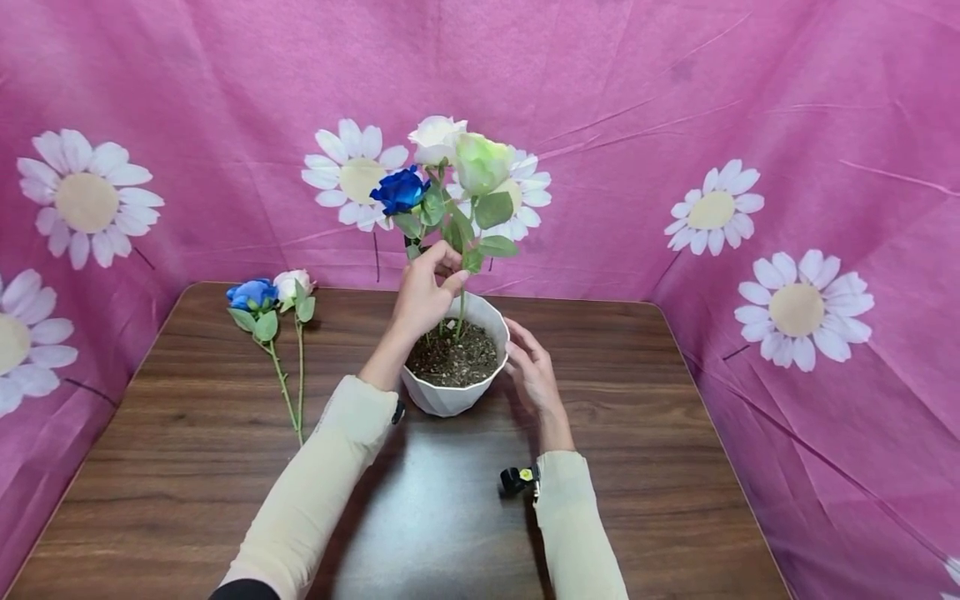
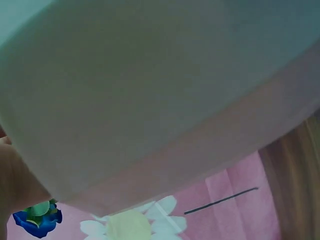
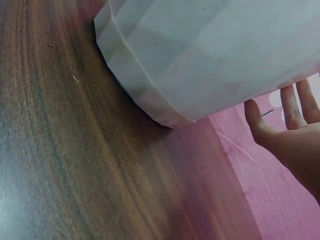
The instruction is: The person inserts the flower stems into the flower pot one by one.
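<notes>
A white faceted flowerpot (image 1: 450, 398) filled with dark soil (image 1: 459, 358) stands on the table. Over it rise a pale green rose (image 1: 482, 164), a white rose (image 1: 437, 139) and a blue rose (image 1: 400, 191). Above the rim, my left hand (image 1: 423, 296) pinches the green rose's stem between thumb and curled fingers; leaves partly cover the fingertips. My right hand (image 1: 534, 375) rests its fingertips against the pot's right side, fingers extended. In the right wrist view, these fingers (image 3: 292, 107) lie along the pot wall. A sleeve (image 2: 150, 100) fills most of the left wrist view.
On the wooden table (image 1: 637, 500), left of the pot, lie another blue rose (image 1: 253, 294) and a pale pink rose (image 1: 292, 287), stems toward me. A pink cloth (image 1: 600, 67) printed with large daisies hangs around the back and sides.
</notes>
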Demonstrator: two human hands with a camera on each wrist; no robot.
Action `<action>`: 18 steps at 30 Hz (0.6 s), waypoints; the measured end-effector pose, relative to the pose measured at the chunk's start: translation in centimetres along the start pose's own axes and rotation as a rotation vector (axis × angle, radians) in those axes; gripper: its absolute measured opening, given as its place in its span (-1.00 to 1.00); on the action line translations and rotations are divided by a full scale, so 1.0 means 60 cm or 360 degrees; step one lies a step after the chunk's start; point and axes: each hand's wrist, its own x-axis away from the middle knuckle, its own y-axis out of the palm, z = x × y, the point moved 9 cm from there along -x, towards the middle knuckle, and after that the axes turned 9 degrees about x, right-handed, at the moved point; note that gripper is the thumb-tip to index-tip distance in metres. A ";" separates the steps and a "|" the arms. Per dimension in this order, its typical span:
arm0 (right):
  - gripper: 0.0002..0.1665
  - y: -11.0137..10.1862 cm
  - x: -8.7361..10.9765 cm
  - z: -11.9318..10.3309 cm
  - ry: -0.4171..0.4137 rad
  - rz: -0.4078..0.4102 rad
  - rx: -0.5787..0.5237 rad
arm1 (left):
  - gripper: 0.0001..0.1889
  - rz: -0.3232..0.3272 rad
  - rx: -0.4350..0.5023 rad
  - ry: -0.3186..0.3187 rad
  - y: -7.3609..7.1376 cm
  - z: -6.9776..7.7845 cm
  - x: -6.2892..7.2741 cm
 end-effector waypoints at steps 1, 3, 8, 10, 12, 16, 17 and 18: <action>-0.43 0.003 -0.001 -0.001 -0.0005 -0.0005 -0.0006 | -0.91 -0.0004 -0.0030 0.0004 0.000 0.000 -0.001; -0.41 0.008 -0.002 -0.002 -0.0012 -0.0010 -0.0022 | -0.90 -0.0005 -0.0097 0.0020 0.000 0.002 -0.001; -0.43 0.011 -0.003 -0.002 -0.0030 -0.0050 -0.0052 | -0.90 0.0010 -0.0236 0.0033 0.004 -0.001 -0.006; -0.41 0.012 -0.002 0.001 -0.0039 -0.0085 -0.0070 | -0.90 0.0012 -0.0268 0.0002 0.005 -0.008 -0.007; -0.37 0.012 -0.003 0.005 -0.0056 -0.0129 -0.0074 | -0.90 0.0021 -0.0285 -0.0029 0.004 -0.015 -0.008; -0.30 0.000 -0.011 0.027 -0.0071 -0.0195 -0.0037 | -0.89 0.0055 -0.0308 -0.0051 -0.003 -0.021 -0.009; -0.33 -0.006 -0.014 0.035 -0.0071 -0.0200 -0.0021 | -0.89 0.0061 -0.0314 -0.0048 -0.005 -0.022 -0.009; -0.37 -0.012 -0.018 0.042 -0.0067 -0.0202 -0.0014 | -0.89 0.0066 -0.0322 -0.0047 -0.007 -0.023 -0.009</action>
